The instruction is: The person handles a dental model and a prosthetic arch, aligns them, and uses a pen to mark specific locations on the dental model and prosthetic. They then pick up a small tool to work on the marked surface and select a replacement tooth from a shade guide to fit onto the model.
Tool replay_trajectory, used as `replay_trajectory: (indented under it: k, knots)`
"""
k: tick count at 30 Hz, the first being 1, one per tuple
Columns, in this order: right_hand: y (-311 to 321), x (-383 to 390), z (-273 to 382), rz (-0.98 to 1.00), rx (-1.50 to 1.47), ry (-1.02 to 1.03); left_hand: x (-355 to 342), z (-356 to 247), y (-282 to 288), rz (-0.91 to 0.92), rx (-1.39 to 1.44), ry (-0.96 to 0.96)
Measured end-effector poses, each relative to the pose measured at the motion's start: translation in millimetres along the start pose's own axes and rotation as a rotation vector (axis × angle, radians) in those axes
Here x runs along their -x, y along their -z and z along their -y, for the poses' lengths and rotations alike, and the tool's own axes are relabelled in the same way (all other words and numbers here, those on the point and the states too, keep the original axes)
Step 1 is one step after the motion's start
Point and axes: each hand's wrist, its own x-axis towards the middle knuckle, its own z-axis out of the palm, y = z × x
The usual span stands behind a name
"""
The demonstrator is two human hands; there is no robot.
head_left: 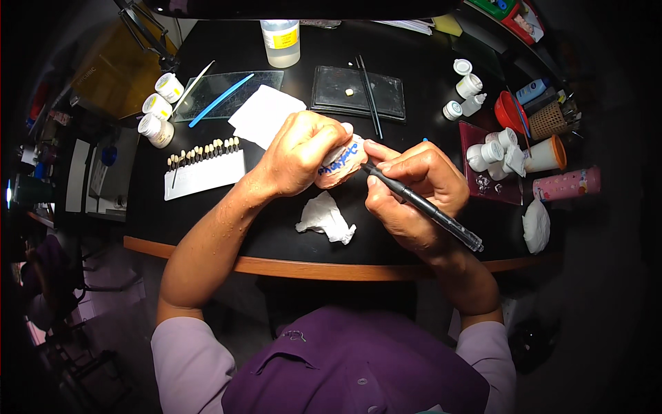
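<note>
My left hand (301,153) is closed around a pinkish plaster piece (332,181), perhaps a dental cast, with blue handwriting on the face turned up. Much of the piece is hidden by the fingers. A black pen (429,209) is gripped in my right hand (426,181), slanting down to the right. Its front end meets the edge of the piece; whether the tip touches cannot be made out. On the black table below both hands lies a crumpled white tissue (327,217).
A tooth shade guide (205,172) and white jars (156,107) stand left. Behind are a white paper pad (265,114), a blue-handled tool (222,101), a black tray (338,96) with tweezers (369,96), and a bottle (281,52). More jars (493,150) and cups crowd the right.
</note>
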Motion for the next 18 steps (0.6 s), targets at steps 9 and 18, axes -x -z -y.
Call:
replay_trajectory:
  k: [9,18]
  knots:
    - [1.4,-0.3,-6.2,0.021,0.037,0.042,2.4,1.4,-0.7,-0.066,-0.2,-0.253]
    - [3.5,-0.9,-7.5,0.029,0.059,0.055,1.0,4.9,-2.3,-0.161,-0.338,-0.43]
